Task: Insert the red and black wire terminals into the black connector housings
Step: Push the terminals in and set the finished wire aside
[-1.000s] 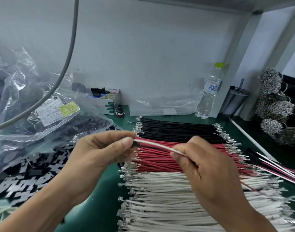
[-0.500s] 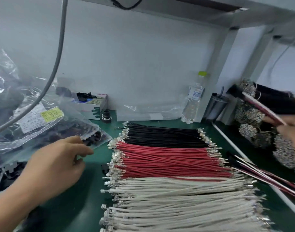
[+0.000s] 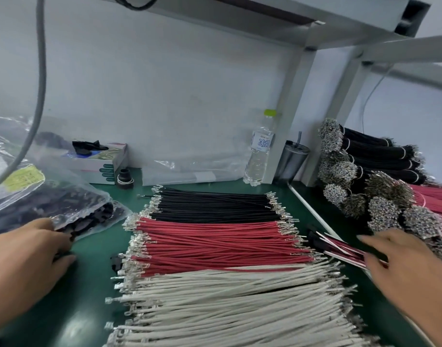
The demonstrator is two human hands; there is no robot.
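A: Left hand (image 3: 27,256)?
B: Fingers curled at the connector housings (image 3: 89,216) in the bag mouth — grip cannot be confirmed.
A: Right hand (image 3: 405,266)?
B: Relaxed, empty — beside red wires (image 3: 214,241) and black wires (image 3: 214,204) on the mat.

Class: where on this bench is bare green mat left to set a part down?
Bare mat lies between the left hand and the wire rows, and behind the black wires by the bottle. The right side is crowded with bundles.

Bright even overhead light, soft shadows, wide-angle bending at edges, slight motion blur, hazy left side
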